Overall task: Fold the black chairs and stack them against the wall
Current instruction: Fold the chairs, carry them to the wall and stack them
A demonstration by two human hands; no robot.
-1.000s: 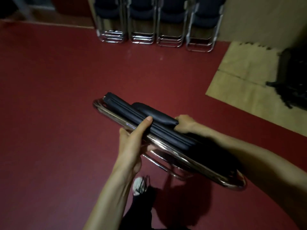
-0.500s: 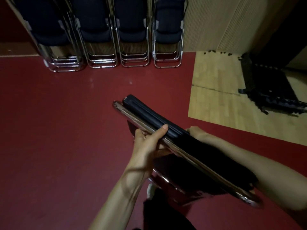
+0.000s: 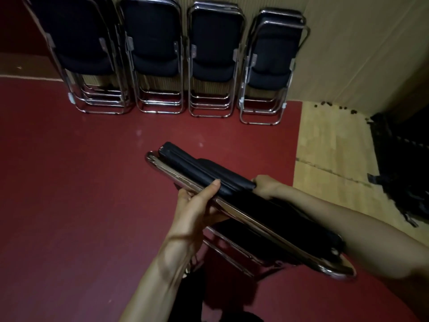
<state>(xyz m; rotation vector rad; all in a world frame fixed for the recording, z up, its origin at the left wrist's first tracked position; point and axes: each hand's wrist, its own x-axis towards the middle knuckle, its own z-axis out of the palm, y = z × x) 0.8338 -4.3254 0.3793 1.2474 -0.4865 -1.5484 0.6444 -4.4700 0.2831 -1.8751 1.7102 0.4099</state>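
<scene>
I carry a folded black chair (image 3: 209, 175) with a chrome frame, held flat and slanting from upper left to lower right above the red floor. My left hand (image 3: 197, 205) grips the near chrome tube from below, thumb lying along the black padding. My right hand (image 3: 265, 185) grips the far edge of the padded seat, its fingers hidden behind it. Ahead, several stacks of folded black chairs (image 3: 213, 66) lean upright against the beige wall (image 3: 359, 43).
The rightmost stack (image 3: 271, 70) stands by the edge of the red floor (image 3: 69, 182). A pale wooden floor patch (image 3: 329, 159) lies to the right, with a dark pile of mats (image 3: 404, 170) on it. My dark trouser leg shows below the chair.
I have walked closer to the wall; the leaning stacks now look larger and nearer. Both hands keep the same hold on the folded chair.
</scene>
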